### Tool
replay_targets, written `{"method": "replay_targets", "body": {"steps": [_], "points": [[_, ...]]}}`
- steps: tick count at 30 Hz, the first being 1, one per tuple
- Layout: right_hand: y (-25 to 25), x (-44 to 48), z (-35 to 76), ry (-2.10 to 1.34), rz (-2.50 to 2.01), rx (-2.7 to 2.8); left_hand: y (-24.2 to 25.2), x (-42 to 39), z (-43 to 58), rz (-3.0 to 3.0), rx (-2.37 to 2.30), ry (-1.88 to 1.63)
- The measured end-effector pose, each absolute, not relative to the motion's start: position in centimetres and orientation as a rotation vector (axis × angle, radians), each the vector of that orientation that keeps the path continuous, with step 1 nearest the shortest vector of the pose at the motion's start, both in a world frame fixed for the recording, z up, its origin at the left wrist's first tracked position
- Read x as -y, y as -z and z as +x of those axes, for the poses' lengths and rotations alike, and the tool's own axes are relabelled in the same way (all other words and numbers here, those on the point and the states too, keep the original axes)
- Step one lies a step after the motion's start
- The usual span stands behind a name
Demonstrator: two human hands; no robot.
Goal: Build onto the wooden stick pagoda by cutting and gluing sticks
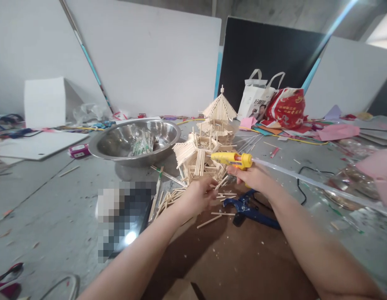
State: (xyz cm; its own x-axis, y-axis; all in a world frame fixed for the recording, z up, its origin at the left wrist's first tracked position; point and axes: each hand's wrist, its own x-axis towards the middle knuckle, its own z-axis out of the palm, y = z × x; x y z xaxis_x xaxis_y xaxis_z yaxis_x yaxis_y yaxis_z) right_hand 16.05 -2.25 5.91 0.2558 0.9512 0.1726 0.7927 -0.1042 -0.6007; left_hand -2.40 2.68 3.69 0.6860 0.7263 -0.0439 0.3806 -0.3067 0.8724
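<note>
A yellow glue gun [227, 158] is gripped in my right hand [254, 178], its nozzle pointing left at a wooden stick model [196, 152]. A long clear glue stick trails from its back end toward the right. Close to the front base of the model is my left hand [201, 192], fingers bent together; whatever they hold, if anything, is too small to make out. Behind the front part rises a tower with a pointed stick roof [220, 107]. Loose wooden sticks [171, 200] lie in a pile left of my left hand.
Blue cutters [252, 211] lie below my right hand on a brown board [237, 258]. A steel basin [102, 155] holding plastic-wrapped items stands left of the model. A dark tablet-like object [143, 216] is partly blurred. Bags [287, 108] and coloured paper are behind at right.
</note>
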Motion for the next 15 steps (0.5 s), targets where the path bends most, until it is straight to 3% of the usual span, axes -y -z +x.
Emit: {"method": "replay_targets", "body": {"steps": [6,15], "points": [[-7.1,1.6,15.4,-0.148,-2.009,1.623,-1.7,-2.6,-1.2,1.761,-0.847,-0.473],[-6.8,0.7,15.3,0.024,-1.943,1.707,-0.3,-2.5,-0.7,1.686,-0.848,-0.811]]}}
